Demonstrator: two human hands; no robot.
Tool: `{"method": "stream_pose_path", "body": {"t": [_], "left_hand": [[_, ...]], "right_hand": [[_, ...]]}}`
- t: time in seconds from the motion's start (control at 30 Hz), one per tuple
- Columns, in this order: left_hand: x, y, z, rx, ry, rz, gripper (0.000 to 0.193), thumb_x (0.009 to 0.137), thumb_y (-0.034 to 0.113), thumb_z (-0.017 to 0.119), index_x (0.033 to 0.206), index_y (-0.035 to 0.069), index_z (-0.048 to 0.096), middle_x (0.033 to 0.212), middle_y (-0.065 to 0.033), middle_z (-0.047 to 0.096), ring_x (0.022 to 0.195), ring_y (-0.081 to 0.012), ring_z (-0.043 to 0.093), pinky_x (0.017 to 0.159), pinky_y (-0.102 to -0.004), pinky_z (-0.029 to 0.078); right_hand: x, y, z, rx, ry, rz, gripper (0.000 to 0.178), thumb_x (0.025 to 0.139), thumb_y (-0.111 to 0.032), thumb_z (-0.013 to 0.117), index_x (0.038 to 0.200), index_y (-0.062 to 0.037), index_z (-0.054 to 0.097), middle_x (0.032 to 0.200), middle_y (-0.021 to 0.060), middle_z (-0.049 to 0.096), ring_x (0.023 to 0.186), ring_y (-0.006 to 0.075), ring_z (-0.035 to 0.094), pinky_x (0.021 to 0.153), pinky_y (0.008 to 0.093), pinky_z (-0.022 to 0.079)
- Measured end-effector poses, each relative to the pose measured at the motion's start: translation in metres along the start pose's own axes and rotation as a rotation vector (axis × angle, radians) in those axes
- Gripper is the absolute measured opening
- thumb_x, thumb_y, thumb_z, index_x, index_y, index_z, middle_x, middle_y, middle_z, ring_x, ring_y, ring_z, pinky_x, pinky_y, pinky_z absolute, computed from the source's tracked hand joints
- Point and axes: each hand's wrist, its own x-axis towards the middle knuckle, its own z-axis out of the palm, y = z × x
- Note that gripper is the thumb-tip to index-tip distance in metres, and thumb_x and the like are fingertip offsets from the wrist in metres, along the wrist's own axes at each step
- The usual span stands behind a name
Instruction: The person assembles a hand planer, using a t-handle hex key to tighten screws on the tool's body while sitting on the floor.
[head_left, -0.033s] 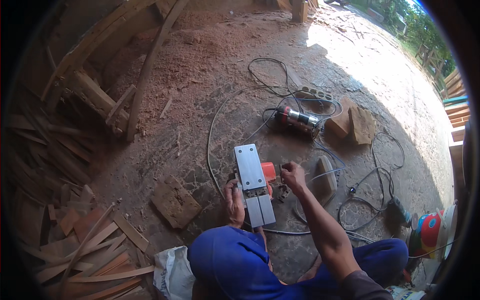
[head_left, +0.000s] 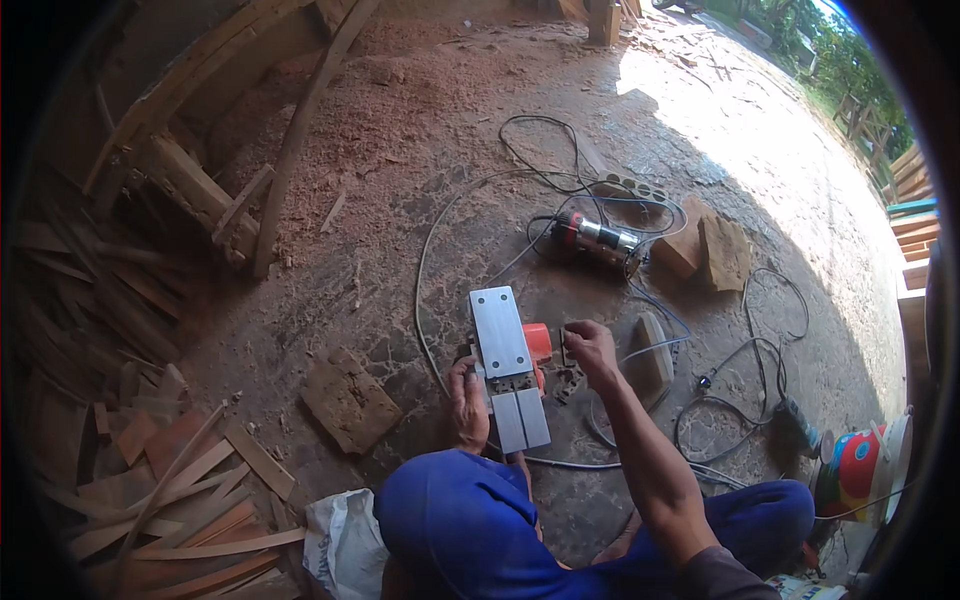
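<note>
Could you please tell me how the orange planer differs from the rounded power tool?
The planer looks flat-topped; the power tool is rounded.
The planer is partly orange; the power tool is partly black and red.
The left hand touches the planer; the power tool lies untouched.
Both are partly silver.

A rough, cracked floor [head_left: 300, 312] carries reddish shavings [head_left: 385, 115] across the upper left, piled wood offcuts [head_left: 205, 480] at lower left, a squarish brown block [head_left: 351, 402] left of center, a silver-and-black power tool [head_left: 602, 238] and brown chunks [head_left: 725, 252] right of upper center, and a multicolored bucket [head_left: 858, 462] at lower right.
</note>
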Motion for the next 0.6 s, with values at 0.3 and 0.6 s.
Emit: {"method": "stream_pose_path", "body": {"t": [0.3,0.6], "left_hand": [[0.002,0.011,0.011,0.053,0.000,0.012,0.030,0.108,0.023,0.036,0.131,0.008,0.048,0.122,-0.0100,0.055,0.110,-0.0187,0.052,0.098,-0.0339,0.042],[0.002,0.002,0.010,-0.007,0.013,0.010,0.029,0.107,0.021,0.037,0.128,0.007,0.051,0.122,-0.0100,0.055,0.112,-0.0197,0.052,0.100,-0.0344,0.040]], "right_hand": [[-0.083,-0.091,0.016,-0.348,-0.349,-0.595,0.010,0.086,-0.008,0.067,0.094,-0.0053,0.072,0.092,0.0119,0.071,0.086,0.0278,0.071,0.078,0.0366,0.056],[-0.079,-0.056,0.031,-0.567,-0.329,-0.691,0.024,0.071,-0.015,0.068,0.094,-0.0115,0.068,0.097,0.0076,0.067,0.096,0.0282,0.061,0.086,0.0364,0.050]]}}
